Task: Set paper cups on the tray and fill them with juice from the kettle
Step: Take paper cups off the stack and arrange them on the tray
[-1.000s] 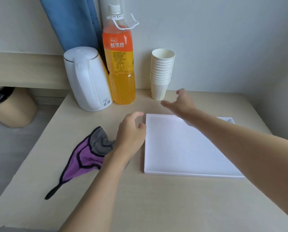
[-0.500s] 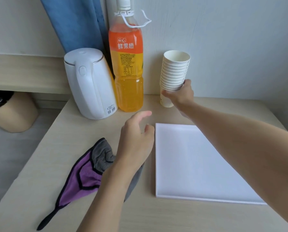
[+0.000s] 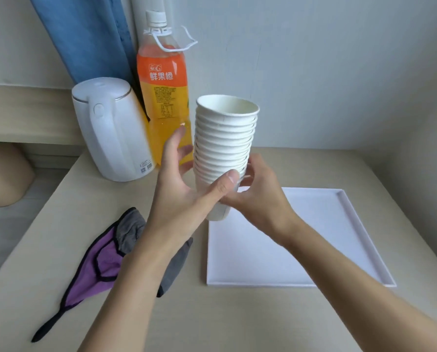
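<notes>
Above the tray's (image 3: 339, 224) near-left corner, left hand (image 3: 184, 199) and right hand (image 3: 258, 199) both grip the cup stack (image 3: 225, 138), kettle (image 3: 110, 130) well apart.

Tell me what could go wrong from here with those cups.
1. The left hand and right hand grip only the lower part of the tall stack of white paper cups, held in the air; its top could tip.
2. The cups nest tightly, so several may come away together.
3. The tall orange juice bottle appears close behind the left hand; a jerk could knock it.
</notes>
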A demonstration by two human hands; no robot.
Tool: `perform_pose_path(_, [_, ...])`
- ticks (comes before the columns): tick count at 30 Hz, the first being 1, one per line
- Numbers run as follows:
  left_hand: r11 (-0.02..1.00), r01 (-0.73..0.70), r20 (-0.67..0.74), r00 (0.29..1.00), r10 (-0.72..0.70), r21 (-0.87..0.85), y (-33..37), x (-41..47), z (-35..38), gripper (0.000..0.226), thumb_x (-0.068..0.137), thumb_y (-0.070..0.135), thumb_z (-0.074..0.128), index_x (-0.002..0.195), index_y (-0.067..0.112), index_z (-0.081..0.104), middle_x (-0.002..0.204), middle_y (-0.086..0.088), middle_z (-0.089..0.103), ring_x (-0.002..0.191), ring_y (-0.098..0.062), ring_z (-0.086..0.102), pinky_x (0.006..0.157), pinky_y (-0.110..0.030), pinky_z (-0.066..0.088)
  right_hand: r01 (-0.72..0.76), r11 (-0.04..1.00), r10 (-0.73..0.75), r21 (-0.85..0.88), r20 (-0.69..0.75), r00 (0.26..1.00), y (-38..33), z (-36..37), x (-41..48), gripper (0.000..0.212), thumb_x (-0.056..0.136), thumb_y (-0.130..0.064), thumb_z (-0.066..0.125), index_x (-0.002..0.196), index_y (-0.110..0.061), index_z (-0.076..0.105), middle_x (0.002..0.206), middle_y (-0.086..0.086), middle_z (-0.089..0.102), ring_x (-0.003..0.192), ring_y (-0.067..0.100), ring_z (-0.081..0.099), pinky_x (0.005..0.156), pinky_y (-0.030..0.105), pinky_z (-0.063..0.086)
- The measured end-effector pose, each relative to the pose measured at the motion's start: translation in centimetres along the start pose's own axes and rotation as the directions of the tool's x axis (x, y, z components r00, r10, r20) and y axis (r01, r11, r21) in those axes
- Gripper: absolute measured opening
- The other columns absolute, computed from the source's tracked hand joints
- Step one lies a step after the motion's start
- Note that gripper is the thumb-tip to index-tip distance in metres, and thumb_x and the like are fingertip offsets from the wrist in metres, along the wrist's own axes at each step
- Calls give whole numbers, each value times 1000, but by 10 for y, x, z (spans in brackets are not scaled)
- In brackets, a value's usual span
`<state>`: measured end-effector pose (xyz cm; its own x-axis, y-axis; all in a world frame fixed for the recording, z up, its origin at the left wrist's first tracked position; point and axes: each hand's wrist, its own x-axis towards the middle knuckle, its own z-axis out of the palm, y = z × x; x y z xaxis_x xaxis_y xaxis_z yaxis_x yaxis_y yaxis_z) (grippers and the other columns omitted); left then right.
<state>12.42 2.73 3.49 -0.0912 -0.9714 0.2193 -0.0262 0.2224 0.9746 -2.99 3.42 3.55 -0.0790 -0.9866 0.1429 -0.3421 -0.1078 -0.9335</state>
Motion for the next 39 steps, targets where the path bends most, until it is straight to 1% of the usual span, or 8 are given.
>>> perform_pose_path(6, [986, -164, -22, 986, 164, 7, 8, -5, 6, 108, 76, 7, 92, 161, 21, 27, 152, 2, 54, 136, -16, 58, 107, -42, 55, 26, 999, -23, -21, 152, 988, -8, 2, -24, 58, 75, -32, 82, 124, -28, 51, 110, -21, 62, 97, -4, 57, 71, 10, 47])
perform_pose_path(9, [982, -177, -39, 983, 180, 58, 7, -8, 4, 105, 77, 4, 90, 161, 16, 28, 154, 4, 52, 138, -10, 55, 108, -30, 52, 25, 996, -3, -88, 242, 970, -4, -13, -36, 70, 86, -24, 73, 143, -42, 37, 129, -25, 55, 117, -3, 52, 93, 23, 49])
perform_pose_path(13, [955, -190, 14, 981, 192, 228, 1, -10, 0, 108, 77, 10, 92, 161, 32, 28, 157, 19, 44, 145, 1, 42, 110, -16, 42, 28, 969, -16, 246, -51, 999, -20, -35, -33, 62, 88, -29, 70, 140, -47, 41, 128, -13, 60, 113, 3, 59, 91, 27, 52])
perform_pose_path(16, [929, -194, 40, 981, 191, 315, -4, -9, -3, 112, 75, 23, 93, 157, 55, 22, 154, 21, 43, 144, 0, 42, 111, -30, 45, 108, 965, -109, 238, -9, 994, -27, -38, -30, 47, 82, -42, 70, 127, -38, 59, 125, -10, 65, 115, 10, 61, 90, 28, 53])
perform_pose_path(22, [839, -242, 80, 969, 233, 488, 0, -11, 3, 114, 75, 31, 92, 144, 78, 14, 136, 37, 40, 133, 3, 42, 108, -48, 49, 79, 963, -63, 257, -70, 996, -21, -32, -25, 21, 83, -31, 69, 95, -14, 72, 107, 4, 72, 106, 17, 66, 85, 30, 55])
perform_pose_path(28, [823, -229, 89, 973, 215, 520, 4, -8, 7, 100, 73, 41, 83, 148, 66, 22, 144, 17, 47, 133, -14, 49, 102, -54, 50, 96, 944, -62, 317, -116, 991, -19, -37, -25, 13, 84, -27, 70, 89, -15, 73, 97, 0, 75, 100, 12, 68, 77, 17, 50])
perform_pose_path(35, [771, -161, 41, 984, 172, 617, -1, -6, -10, 101, 79, 32, 88, 145, 70, 21, 133, 9, 50, 125, -20, 53, 104, -56, 47, 199, 902, -75, 384, -313, 947, -28, -51, -19, 17, 81, -31, 68, 91, -18, 69, 83, -6, 70, 86, 12, 62, 84, 36, 50])
perform_pose_path(39, [861, -93, -122, 977, 177, 501, -9, 0, -23, 99, 76, 35, 87, 151, 60, 27, 135, 9, 53, 125, -17, 56, 103, -53, 52, 256, 911, -119, 324, -388, 914, -23, -55, -14, 14, 85, -30, 71, 93, -19, 68, 88, -9, 70, 82, 9, 63, 83, 34, 52])
